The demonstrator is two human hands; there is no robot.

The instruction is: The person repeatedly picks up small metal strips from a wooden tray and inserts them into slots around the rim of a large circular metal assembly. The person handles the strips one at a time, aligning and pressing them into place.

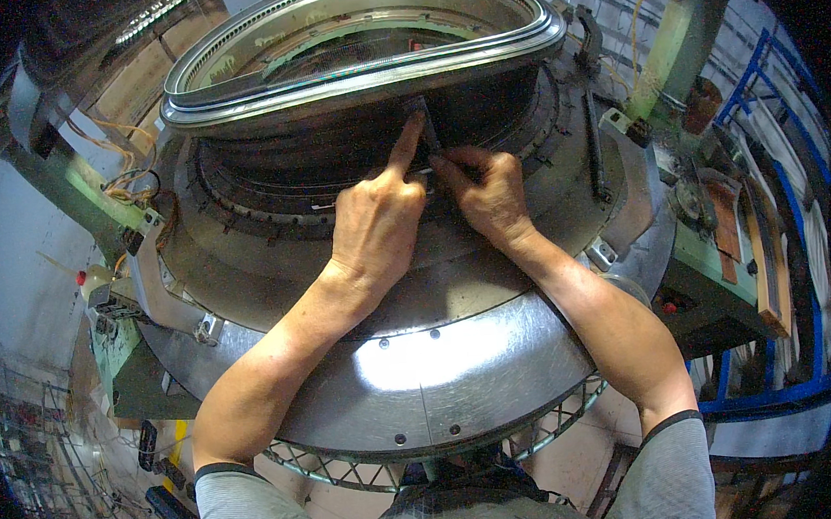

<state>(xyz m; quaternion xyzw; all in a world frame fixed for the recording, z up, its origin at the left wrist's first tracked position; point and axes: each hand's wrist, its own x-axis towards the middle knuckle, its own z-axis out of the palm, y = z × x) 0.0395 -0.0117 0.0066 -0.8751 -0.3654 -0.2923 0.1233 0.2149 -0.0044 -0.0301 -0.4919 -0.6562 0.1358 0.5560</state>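
My left hand [381,214] stretches its index finger up to a narrow grey strip [429,130] against the dark side wall of a large metal ring [304,150]. Its other fingers are curled under, and the fingertip appears to touch the strip. Just right of it, my right hand [489,190] pinches around the strip's lower end; the fingers partly hide what lies between them. Above both hands runs the ring's shiny, grooved upper rim [367,93]. The ring stands on a round, stepped machine table [348,397].
A dark clamp arm [595,144] stands upright right of the ring. Green machine posts rise at left [98,198] and right [679,53]. Orange cables [130,186] hang by the left post. A blue frame rack [776,399] with pale sheets stands at far right.
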